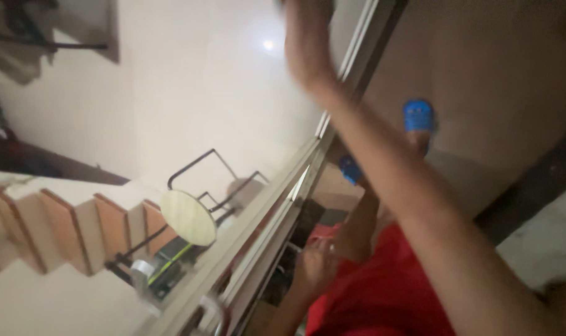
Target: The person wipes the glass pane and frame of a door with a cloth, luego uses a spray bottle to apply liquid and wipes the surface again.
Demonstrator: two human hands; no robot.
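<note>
The view is tilted and blurred. My right arm runs from the lower right up to the top centre, where my right hand lies against the pale sliding door frame. Its fingers are cut off by the top edge. My left hand hangs low beside my red shorts, close to the door frame, too blurred to show its fingers or anything in it. My feet wear blue slippers on a brown floor.
Beyond the glass, a staircase with wooden risers is at the left. A round pale tabletop on black metal legs stands by the door. Clothes hang at the upper left. A dark strip crosses the floor at right.
</note>
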